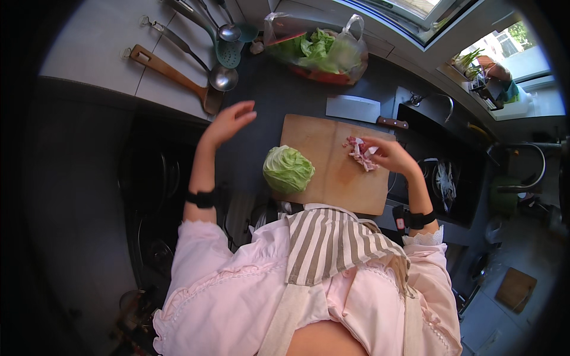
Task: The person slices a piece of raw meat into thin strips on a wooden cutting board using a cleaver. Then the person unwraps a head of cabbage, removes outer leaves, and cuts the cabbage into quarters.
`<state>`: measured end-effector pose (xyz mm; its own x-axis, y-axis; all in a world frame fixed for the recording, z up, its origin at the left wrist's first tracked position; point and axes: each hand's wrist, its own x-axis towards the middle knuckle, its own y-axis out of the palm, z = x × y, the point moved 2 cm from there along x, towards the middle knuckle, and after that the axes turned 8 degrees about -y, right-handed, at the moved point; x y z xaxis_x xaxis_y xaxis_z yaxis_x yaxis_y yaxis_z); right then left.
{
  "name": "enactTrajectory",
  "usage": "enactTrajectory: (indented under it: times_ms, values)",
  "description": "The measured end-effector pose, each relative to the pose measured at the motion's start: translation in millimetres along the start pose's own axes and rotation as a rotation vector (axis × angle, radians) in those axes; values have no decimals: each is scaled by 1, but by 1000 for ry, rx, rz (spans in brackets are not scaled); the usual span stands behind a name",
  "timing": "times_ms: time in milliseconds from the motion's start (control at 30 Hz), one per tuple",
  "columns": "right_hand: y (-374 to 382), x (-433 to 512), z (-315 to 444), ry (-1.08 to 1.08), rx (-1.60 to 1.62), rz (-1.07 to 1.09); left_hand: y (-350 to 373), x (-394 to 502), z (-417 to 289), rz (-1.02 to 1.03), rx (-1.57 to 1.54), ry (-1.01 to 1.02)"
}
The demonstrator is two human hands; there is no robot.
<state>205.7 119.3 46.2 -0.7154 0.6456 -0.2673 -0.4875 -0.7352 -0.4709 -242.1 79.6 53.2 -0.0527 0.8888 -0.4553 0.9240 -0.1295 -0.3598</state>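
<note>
On the wooden cutting board (pixel 323 155) sits a head of green cabbage (pixel 288 170), toward the left. A small pile of sliced raw meat (pixel 364 161), pink with pale fat, lies on the board's right half. My right hand (pixel 392 155) reaches over that pile, its fingertips at a white piece on top; whether it grips the piece is unclear. My left hand (pixel 232 120) is raised at the left of the board, apart from the cabbage, holding nothing. Behind the board rests a cleaver (pixel 354 109), its wooden handle (pixel 392 123) pointing right.
A clear plastic bag (pixel 318 53) of leafy greens stands at the back. Ladles (pixel 223 78) and a wooden spatula (pixel 173 78) hang on the left wall. To the right is a dark sink (pixel 463 178) with a faucet (pixel 447 107). Several objects crowd the windowsill (pixel 490 80).
</note>
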Motion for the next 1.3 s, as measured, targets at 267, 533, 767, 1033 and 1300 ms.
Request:
enactTrajectory:
  times_ms: [267, 533, 767, 1033, 1300]
  values:
    - [108, 38, 4, 136, 542, 257, 87, -105, 113, -26, -428, -473]
    - [148, 45, 18, 39, 583, 184, 128, -99, 63, 32, -456, -362]
    - [132, 26, 25, -61, 491, -58, 145, -75, 62, 16, -423, 26]
    - [133, 17, -1, -86, 398, -141, 160, -65, 46, 80, -500, -143]
    - [109, -10, -33, 3, 481, -155, 149, -56, 54, -17, -402, -171]
